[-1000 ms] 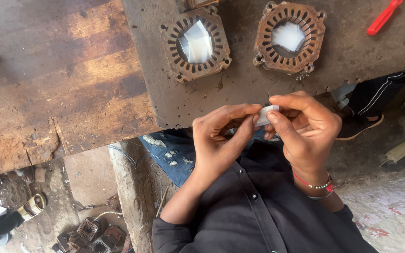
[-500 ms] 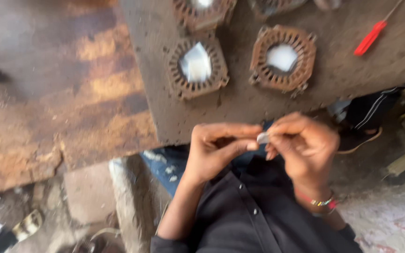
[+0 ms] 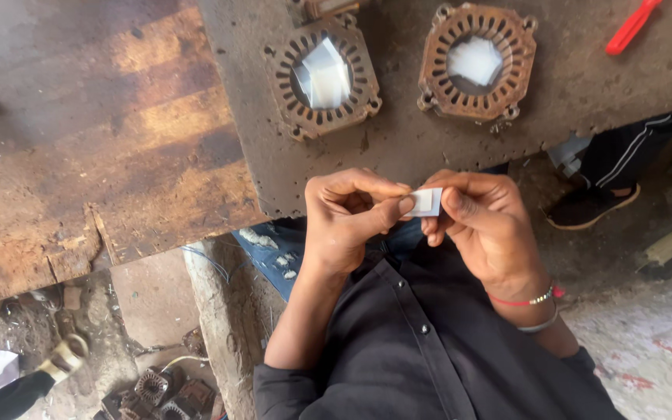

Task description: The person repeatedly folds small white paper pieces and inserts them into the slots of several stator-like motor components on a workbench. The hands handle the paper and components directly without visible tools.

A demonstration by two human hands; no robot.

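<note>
paper slip (image 3: 428, 201) pinched between thumb and fingertips of both hands, left hand (image 3: 349, 220) and right hand (image 3: 482, 228) closed on its two ends, held just below the edge of the worn bench (image 3: 398, 148) and above the dark shirt (image 3: 460, 342). best kept flat and taut, creased with thumb pads pressing evenly, grip close to the fold line. near at hand: two rusty slotted motor cores (image 3: 322, 76) on the bench, white paper already in their middles.
</note>
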